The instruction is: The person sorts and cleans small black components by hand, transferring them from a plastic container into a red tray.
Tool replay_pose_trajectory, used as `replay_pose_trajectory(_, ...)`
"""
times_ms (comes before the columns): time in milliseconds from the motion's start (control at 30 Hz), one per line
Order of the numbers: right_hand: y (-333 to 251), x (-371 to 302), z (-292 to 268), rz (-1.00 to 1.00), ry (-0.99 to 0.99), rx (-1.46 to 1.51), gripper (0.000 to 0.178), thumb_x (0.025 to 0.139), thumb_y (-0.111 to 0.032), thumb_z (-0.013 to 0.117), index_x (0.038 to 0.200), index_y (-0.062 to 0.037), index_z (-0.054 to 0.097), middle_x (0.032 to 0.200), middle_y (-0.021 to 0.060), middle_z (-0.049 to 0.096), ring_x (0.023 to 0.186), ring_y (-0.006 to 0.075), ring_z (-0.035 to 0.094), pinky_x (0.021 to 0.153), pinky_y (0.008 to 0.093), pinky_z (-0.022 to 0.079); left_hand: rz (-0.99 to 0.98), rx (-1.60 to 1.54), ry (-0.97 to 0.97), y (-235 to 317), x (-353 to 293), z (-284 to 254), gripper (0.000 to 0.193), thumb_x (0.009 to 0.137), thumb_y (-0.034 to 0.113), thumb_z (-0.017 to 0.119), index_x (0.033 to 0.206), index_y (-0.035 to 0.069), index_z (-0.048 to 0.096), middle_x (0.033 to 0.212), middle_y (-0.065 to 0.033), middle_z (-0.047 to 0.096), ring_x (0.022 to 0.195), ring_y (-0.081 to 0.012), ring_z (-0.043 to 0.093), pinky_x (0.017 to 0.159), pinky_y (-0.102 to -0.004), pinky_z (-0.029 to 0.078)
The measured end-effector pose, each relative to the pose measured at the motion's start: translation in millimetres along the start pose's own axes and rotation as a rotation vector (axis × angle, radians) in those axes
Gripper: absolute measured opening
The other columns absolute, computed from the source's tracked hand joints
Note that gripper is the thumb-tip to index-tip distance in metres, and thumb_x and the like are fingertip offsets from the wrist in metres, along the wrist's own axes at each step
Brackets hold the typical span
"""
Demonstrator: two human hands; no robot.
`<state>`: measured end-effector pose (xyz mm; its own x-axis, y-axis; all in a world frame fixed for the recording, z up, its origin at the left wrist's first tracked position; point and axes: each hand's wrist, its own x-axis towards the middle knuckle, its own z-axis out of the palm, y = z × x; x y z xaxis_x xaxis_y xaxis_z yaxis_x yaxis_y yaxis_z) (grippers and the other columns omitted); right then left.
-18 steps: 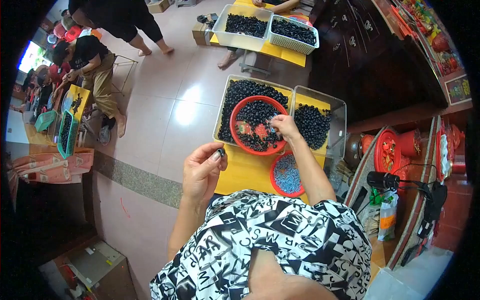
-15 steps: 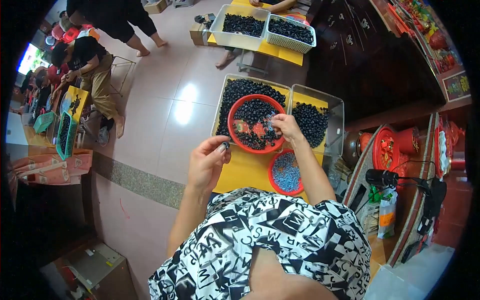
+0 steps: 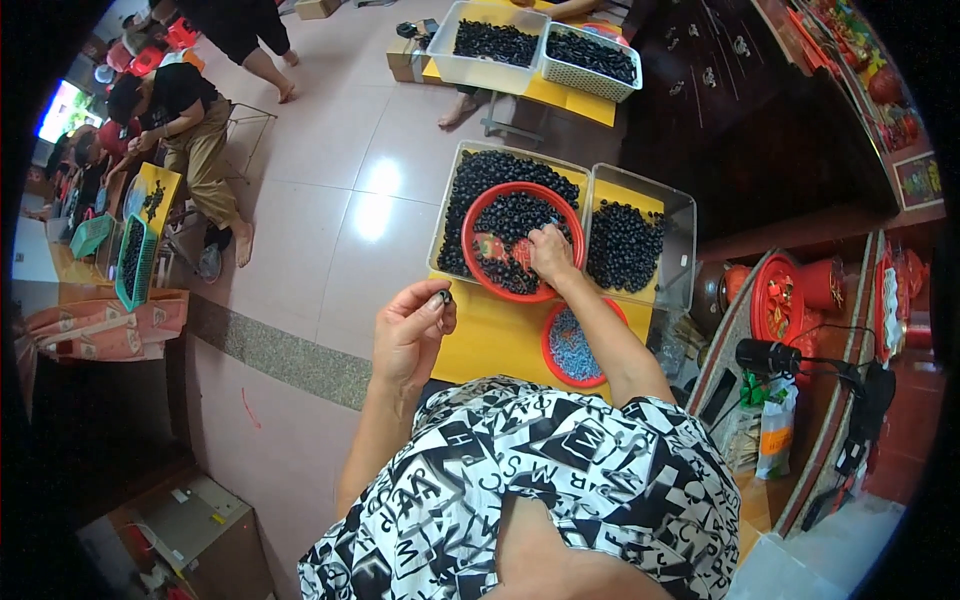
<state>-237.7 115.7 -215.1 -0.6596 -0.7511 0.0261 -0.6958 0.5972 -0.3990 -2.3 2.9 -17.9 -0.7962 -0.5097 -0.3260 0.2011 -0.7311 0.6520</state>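
Hands in two different states. Left hand (image 3: pixel 408 330): raised at the left edge of the yellow bench (image 3: pixel 470 345), thumb and fingertips pinching one small black ring-like piece (image 3: pixel 445 297). Right hand (image 3: pixel 552 255): down inside the large red basin (image 3: pixel 467 240), fingers bunched over loose black pieces (image 3: pixel 510 212), fingertips hidden, so impossible to tell about anything pinched there.

Possible trouble: a dropped piece, from a hold by the fingertips alone, with a bounce past the bench edge to the tiled floor (image 3: pixel 330 240) as the worse outcome. Another likely risk: a tilt of the large red basin, apparently perched over the left clear bin (image 3: pixel 443 218) rather than flat on the bench, from too hard a push near its rim; then a spill of black pieces into the bin beneath or onto the bench. Also, with the right forearm passing over the small red basin (image 3: pixel 546 345), a chance of a knock from a low sweep, and of blue pieces (image 3: pixel 573 345) scattered.

By count: two hands; one piece in the left hand; two red basins; two clear bins, the right clear bin (image 3: pixel 683 235) also with black pieces inside; on the one farther bench (image 3: pixel 560 101), one translucent bin (image 3: pixel 480 72) and one perforated basket (image 3: pixel 585 85). Black pieces and blue pieces: too heaped for a count.
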Motion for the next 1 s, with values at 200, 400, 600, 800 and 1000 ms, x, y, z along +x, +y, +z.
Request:
replay_pose_trajectory(200,-12,4,9,-0.023,-0.143,-0.202,0.013,0.073,-0.006,0.05,0.083,-0.0033,0.059,0.091,0.017,0.052,0.092,0.0321,0.052,0.076,0.0407,0.047,0.047,-0.008,0.046,9,-5,-4,0.02,0.079,0.002,0.058,0.098,-0.003,0.057,0.078,-0.0086,0.058,0.067,-0.0137,0.052,0.061,-0.0241,0.041)
replay_pose_trajectory(400,-10,5,7,-0.079,-0.215,-0.261,0.015,0.075,-0.007,0.049,0.085,-0.0014,0.059,0.094,0.0193,0.055,0.091,0.0335,0.054,0.076,0.0389,0.049,0.029,-0.03,-0.042,8,-3,-7,0.019,0.079,0.003,0.057,0.098,-0.002,0.057,0.084,-0.0088,0.059,0.074,-0.0148,0.055,0.064,-0.0253,0.043)
replay_pose_trajectory(600,-9,6,-16,-0.01,-0.082,-0.016,0.016,0.073,-0.003,0.048,0.083,-0.0013,0.06,0.084,0.018,0.061,0.082,0.0311,0.059,0.072,0.0382,0.048,-0.002,-0.054,-0.097,5,0,7,0.021,0.079,0.004,0.059,0.099,-0.002,0.057,0.083,-0.0095,0.06,0.072,-0.0147,0.055,0.064,-0.0254,0.043)
replay_pose_trajectory(800,-104,-26,-157,0.139,-0.252,1.272,0.009,0.078,-0.002,0.058,0.087,0.0005,0.058,0.071,0.0004,0.056,0.058,0.0047,0.049,0.05,0.0169,0.038,0.013,-0.064,-0.2,3,-2,18,0.023,0.079,0.005,0.058,0.101,0.001,0.057,0.084,-0.0099,0.057,0.074,-0.0173,0.054,0.066,-0.0269,0.044)
replay_pose_trajectory(1000,-154,-72,-231,-0.09,-0.245,1.38,0.015,0.079,-0.001,0.06,0.094,0.0011,0.057,0.087,0.0017,0.058,0.083,0.0077,0.054,0.074,0.0212,0.044,-0.056,-0.246,-0.348,3,-5,37,0.022,0.079,0.009,0.06,0.1,0.003,0.056,0.083,-0.0093,0.057,0.075,-0.0165,0.053,0.065,-0.0273,0.042)
